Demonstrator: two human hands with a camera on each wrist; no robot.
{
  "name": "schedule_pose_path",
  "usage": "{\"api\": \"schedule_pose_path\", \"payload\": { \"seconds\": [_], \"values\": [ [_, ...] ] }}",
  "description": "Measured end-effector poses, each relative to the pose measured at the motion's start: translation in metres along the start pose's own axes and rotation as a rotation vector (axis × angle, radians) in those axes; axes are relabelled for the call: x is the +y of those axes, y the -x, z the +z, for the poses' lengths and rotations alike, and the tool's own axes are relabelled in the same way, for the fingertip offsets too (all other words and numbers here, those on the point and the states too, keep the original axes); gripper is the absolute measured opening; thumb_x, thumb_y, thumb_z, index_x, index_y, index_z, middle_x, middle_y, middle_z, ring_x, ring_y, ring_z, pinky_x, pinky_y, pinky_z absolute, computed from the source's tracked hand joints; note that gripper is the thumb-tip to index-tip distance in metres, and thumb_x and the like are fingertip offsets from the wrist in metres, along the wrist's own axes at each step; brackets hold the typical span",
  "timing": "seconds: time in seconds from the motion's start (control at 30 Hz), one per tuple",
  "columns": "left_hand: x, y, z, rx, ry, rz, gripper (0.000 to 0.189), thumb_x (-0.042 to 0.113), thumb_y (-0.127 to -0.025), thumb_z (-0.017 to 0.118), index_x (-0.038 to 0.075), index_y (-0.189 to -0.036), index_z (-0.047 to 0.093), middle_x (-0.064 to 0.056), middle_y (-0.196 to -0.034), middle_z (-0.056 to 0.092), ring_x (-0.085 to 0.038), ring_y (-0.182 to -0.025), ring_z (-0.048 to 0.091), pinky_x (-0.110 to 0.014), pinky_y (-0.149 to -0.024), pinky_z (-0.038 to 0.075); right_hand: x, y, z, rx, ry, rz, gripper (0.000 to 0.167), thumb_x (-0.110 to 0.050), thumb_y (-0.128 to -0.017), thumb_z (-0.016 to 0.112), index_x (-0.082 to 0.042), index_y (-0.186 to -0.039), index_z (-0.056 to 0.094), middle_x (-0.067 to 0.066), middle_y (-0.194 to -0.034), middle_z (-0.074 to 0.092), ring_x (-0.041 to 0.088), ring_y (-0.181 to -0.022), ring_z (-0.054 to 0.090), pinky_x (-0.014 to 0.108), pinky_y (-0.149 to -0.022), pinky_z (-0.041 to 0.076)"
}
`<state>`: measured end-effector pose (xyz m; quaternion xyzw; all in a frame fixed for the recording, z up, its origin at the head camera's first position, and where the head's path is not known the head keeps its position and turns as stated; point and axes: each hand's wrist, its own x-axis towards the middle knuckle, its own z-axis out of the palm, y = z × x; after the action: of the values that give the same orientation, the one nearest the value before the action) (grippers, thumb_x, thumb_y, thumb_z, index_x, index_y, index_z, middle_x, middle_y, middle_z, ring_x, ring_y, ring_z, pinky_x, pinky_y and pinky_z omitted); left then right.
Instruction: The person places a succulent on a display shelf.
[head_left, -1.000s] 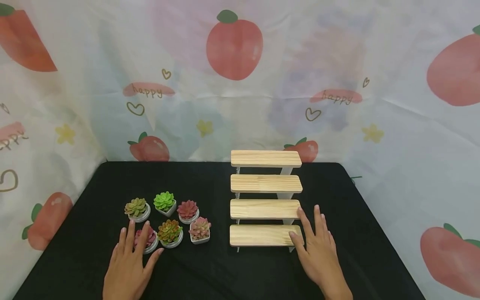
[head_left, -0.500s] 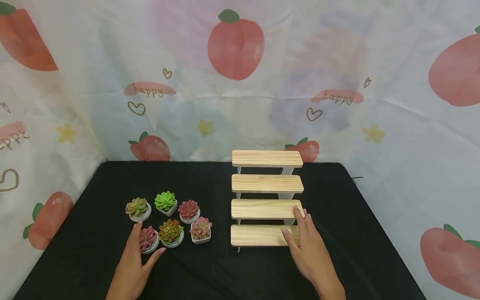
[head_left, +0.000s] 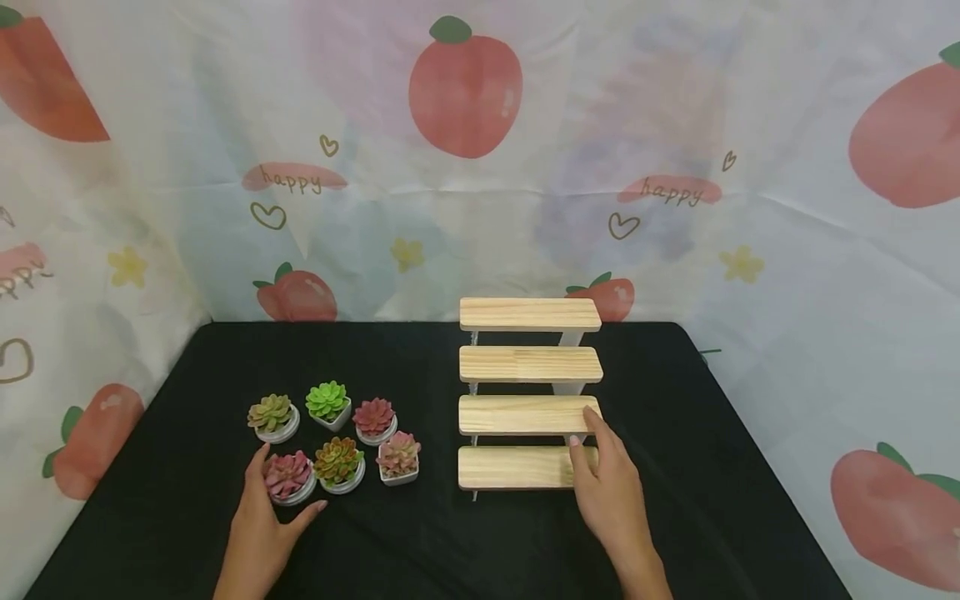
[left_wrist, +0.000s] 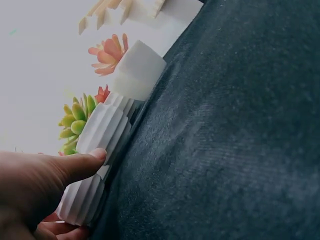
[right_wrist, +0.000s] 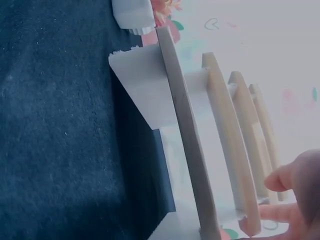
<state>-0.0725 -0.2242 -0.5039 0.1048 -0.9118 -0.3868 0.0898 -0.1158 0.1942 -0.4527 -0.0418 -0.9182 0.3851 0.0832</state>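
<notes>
My left hand (head_left: 258, 517) spreads around a pink-red succulent (head_left: 288, 475) in a round white pot, index finger at its left and thumb a little off its right. In the left wrist view the thumb passes close to the ribbed pot (left_wrist: 82, 200), with fingertips below it. My right hand (head_left: 613, 492) is at the right end of a four-tier stepped wooden shelf (head_left: 517, 414), fingertips over the lower two boards. In the right wrist view its thumb and fingers (right_wrist: 280, 212) lie right by the board ends. Part of the lowest board is hidden behind this hand.
Beside the left hand stand other potted succulents: an orange-green one (head_left: 337, 460), a pale pink one (head_left: 399, 457), a dark red one (head_left: 375, 419), a bright green one (head_left: 327, 402) and an olive one (head_left: 272, 414). A black cloth (head_left: 420, 550) covers the table; a printed curtain (head_left: 525, 225) hangs behind.
My left hand has turned and drawn in around the pink-red succulent, which now shows fully. My right hand has moved left, further over the ends of the lower boards.
</notes>
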Motion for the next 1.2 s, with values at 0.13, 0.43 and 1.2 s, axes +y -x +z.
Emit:
{"api": "schedule_pose_path", "payload": {
  "seconds": [0.13,0.43,1.2],
  "values": [
    [-0.001,-0.002,0.0,-0.002,0.016,-0.055,0.115,0.013,-0.082,0.09,0.001,-0.161,0.008,-0.04,-0.148,0.038,-0.057,-0.132,0.043,-0.07,-0.103,0.037,-0.001,-0.002,0.002,0.065,-0.071,0.001,0.051,-0.024,-0.109,0.053,-0.004,-0.156,0.044,0.023,-0.158,0.039,0.044,-0.144,0.038,0.065,-0.111,0.034],
    [-0.004,0.0,0.001,-0.002,0.015,-0.11,0.11,0.016,-0.083,0.089,0.0,-0.161,0.013,-0.04,-0.142,0.045,-0.057,-0.13,0.046,-0.07,-0.103,0.037,0.002,-0.005,0.01,0.147,-0.253,0.046,0.042,-0.014,-0.108,0.056,-0.007,-0.148,0.054,0.021,-0.14,0.052,0.033,-0.12,0.061,0.033,-0.096,0.051],
    [-0.004,-0.009,-0.001,-0.017,-0.005,-0.124,0.101,0.016,-0.083,0.089,0.0,-0.158,0.022,-0.04,-0.142,0.046,-0.057,-0.127,0.048,-0.069,-0.102,0.037,0.011,-0.024,0.019,0.197,-0.711,0.146,0.036,-0.012,-0.107,0.059,-0.006,-0.142,0.062,0.01,-0.15,0.051,0.02,-0.128,0.051,0.016,-0.092,0.044]
  ]
}}
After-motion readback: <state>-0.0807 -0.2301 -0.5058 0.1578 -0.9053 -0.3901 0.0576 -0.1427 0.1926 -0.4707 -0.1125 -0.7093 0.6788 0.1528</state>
